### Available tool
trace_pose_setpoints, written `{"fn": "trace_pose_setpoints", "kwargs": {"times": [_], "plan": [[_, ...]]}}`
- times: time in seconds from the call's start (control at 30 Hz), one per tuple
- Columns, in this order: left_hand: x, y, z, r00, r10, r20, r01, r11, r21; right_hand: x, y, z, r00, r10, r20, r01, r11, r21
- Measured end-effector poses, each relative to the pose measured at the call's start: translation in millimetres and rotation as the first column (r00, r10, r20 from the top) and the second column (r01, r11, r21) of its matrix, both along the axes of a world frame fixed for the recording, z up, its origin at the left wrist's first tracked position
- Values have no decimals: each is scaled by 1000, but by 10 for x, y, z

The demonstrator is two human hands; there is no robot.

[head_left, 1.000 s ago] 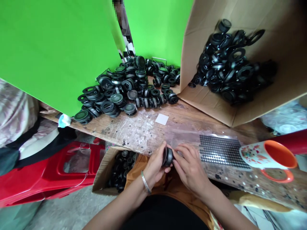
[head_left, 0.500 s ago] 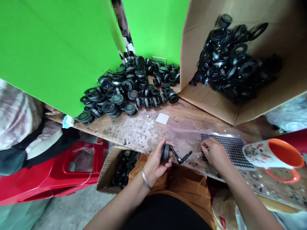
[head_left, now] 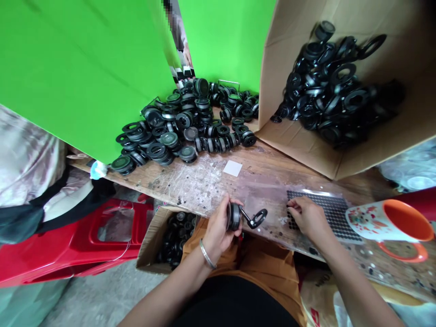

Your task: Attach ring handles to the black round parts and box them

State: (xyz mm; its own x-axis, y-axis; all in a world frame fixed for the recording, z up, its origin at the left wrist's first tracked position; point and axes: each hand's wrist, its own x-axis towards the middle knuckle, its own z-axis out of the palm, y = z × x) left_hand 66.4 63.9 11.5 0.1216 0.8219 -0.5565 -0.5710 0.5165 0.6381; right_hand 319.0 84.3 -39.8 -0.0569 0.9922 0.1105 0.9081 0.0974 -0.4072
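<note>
The wooden table [head_left: 207, 177] has a worn surface, with many dark and pale specks. On its far left part lies a heap of black round parts [head_left: 168, 139], some in stacks. To the right of this heap there is an open cardboard box [head_left: 299, 147]. Nearer lies a small white square [head_left: 233, 168]; on the right, a sheet of black dots [head_left: 335, 213] and a white-and-orange mug [head_left: 369, 221].

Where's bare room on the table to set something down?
On the table, the scuffed patch left of the white card, between pile and near edge, is mostly bare, with specks. Another lies between card and large box. Crowded: the back, under the pile, and the right, with right hand, dot sheet and mug.
</note>
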Motion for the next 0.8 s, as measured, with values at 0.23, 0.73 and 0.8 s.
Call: {"fn": "trace_pose_setpoints", "kwargs": {"times": [0.23,0.73,0.8], "plan": [[-7,0,-45,1000,5,-23,-5,1000,13,-32,41,22,1000,8,28,-8,1000,1],[24,-68,28,963,151,-221,-105,973,208,-828,-398,607,936,296,-190,-206,899,386],[21,-88,48,951,147,-272,-86,971,224,-992,-454,634,940,292,-173,-212,903,375]]}}
